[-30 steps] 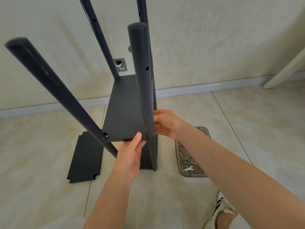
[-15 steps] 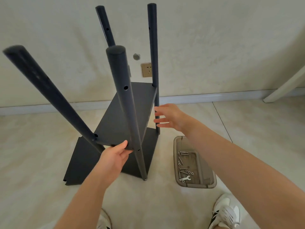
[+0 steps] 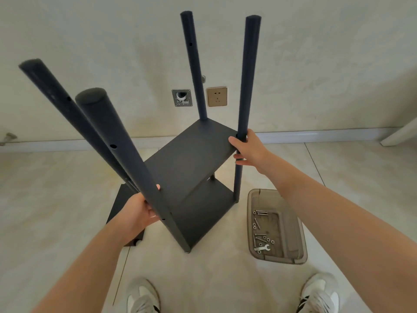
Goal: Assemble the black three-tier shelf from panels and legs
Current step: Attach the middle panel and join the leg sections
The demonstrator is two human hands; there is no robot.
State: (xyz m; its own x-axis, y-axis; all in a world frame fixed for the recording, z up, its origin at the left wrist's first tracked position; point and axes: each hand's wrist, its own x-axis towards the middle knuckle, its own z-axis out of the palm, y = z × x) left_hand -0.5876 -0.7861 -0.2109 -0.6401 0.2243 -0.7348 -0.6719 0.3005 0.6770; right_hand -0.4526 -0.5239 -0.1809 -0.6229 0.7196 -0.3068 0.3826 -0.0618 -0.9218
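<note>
Standing on the floor (image 3: 56, 199) by the far wall (image 3: 101, 37), the half-built shelf (image 3: 187, 161) looks stiff, fairly light but tippy, so the left hand (image 3: 137, 213) grips its near leg (image 3: 126, 154) and the right hand (image 3: 249, 150) wraps its right leg (image 3: 249, 75).

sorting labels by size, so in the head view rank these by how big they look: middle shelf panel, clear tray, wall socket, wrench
1. middle shelf panel
2. clear tray
3. wall socket
4. wrench
The socket is farthest from the camera, so its true size against the wrench stays unsure.
</note>
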